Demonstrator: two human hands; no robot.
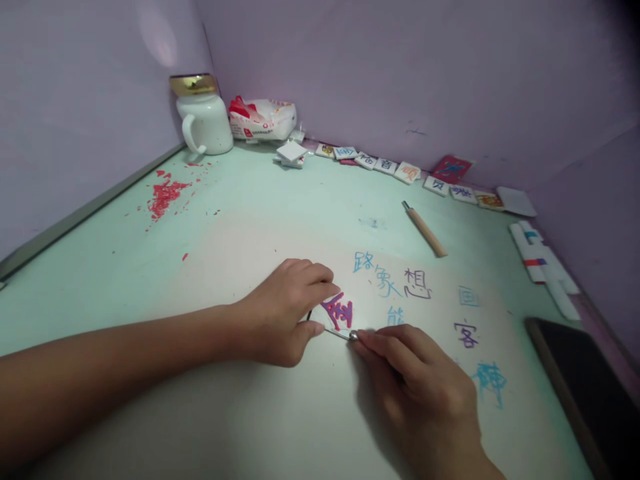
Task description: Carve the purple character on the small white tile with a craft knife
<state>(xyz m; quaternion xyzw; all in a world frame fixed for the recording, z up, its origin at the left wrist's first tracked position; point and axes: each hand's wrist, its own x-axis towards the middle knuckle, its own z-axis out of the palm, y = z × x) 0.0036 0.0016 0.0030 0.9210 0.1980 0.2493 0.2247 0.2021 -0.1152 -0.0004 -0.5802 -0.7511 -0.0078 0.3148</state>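
Seemingly mid-carving: left hand (280,313) fingers pinch a small tile (336,312) bearing a red-purple character, while right hand (420,393) fingertips clamp a metal-tipped tool (346,335) at the tile's near edge. Next needs steady, light pressure.

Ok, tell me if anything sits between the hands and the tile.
Nothing visible does. The left hand already pins the tile, and the right hand holds a metal-tipped tool against its near edge.
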